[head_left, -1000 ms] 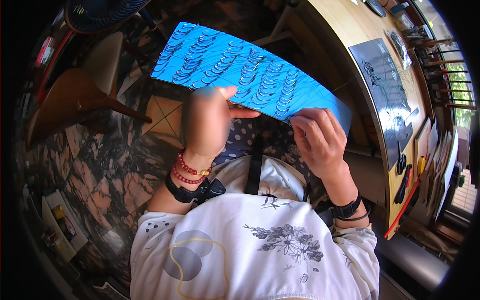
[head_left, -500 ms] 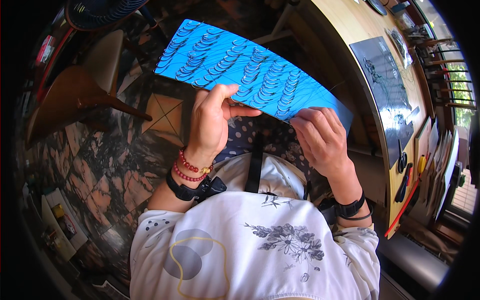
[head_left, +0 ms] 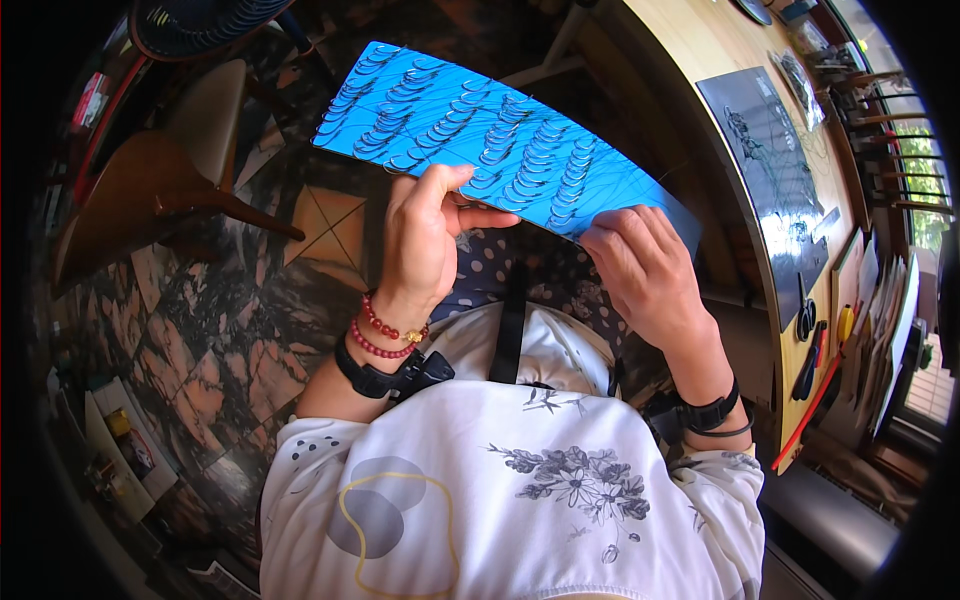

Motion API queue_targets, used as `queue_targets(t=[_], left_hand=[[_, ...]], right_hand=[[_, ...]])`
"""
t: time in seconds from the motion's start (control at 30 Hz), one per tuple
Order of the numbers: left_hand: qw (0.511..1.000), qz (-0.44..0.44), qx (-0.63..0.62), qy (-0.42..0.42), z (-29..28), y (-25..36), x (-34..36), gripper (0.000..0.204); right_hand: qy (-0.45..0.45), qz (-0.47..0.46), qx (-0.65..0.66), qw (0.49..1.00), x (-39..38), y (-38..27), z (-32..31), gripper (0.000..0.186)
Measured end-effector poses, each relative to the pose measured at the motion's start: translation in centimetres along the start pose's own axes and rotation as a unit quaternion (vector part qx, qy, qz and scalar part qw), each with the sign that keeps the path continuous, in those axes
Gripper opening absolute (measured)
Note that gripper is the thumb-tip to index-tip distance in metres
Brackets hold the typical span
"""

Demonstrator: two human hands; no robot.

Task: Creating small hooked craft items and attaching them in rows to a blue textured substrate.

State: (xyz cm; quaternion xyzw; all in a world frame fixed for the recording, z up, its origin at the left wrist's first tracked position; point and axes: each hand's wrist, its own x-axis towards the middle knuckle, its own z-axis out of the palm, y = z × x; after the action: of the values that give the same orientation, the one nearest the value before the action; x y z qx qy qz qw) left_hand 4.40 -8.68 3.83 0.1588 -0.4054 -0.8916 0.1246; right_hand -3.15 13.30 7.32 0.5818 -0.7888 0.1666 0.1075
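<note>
Blue board [head_left: 468,138], twelve o'clock: near edge was pinched in left hand [head_left: 420,240]. Right hand [head_left: 645,265], two o'clock: fingertips bunched at edge, contents unclear; had crept slightly outward, apparently minor regrip. Fishhooks [head_left: 533,160]: in rows, seemingly undisturbed.

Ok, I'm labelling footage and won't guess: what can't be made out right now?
Head view throughout:
Underside of the bright blue rectangular board: hidden by the board itself.
Whether the fingers of the right hand pinch anything small: hidden by those fingers.
Exact count of the thin, curved metallic hooks: too small and overlapping.
Dark, rounded fan-like object: cut off by the top edge.
</note>
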Motion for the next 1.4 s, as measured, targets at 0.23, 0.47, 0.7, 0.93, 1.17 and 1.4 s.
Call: queue_targets(t=[0.23,0.47,0.7,0.93,1.17,1.4], left_hand=[[1.000,0.000,0.006,-0.014,-0.4,-0.2,0.2,0.028],[1.000,-0.002,0.009,-0.011,-0.5,-0.2,0.2,0.028],[1.000,0.002,-0.003,-0.007,-0.3,-0.1,0.1,0.026],[1.000,-0.001,-0.015,0.013,-0.1,-0.1,0.0,0.025],[1.000,-0.003,-0.003,0.015,-0.7,-0.5,0.3,0.026],[1.000,0.007,0.008,0.000,-0.9,-0.6,0.4,0.029]], right_hand=[[0.117,0.059,0.048,0.990,-0.1,-0.5,0.9,0.026],[0.099,0.046,0.053,0.993,0.3,-0.9,0.7,0.027],[0.076,0.043,0.073,0.994,0.1,-0.4,1.1,0.022],[0.043,0.053,0.079,0.995,0.2,-0.3,1.2,0.020],[0.041,0.075,0.090,0.992,0.0,0.0,1.3,0.022],[0.138,0.153,0.185,0.961,-0.3,-0.1,1.1,0.024]])
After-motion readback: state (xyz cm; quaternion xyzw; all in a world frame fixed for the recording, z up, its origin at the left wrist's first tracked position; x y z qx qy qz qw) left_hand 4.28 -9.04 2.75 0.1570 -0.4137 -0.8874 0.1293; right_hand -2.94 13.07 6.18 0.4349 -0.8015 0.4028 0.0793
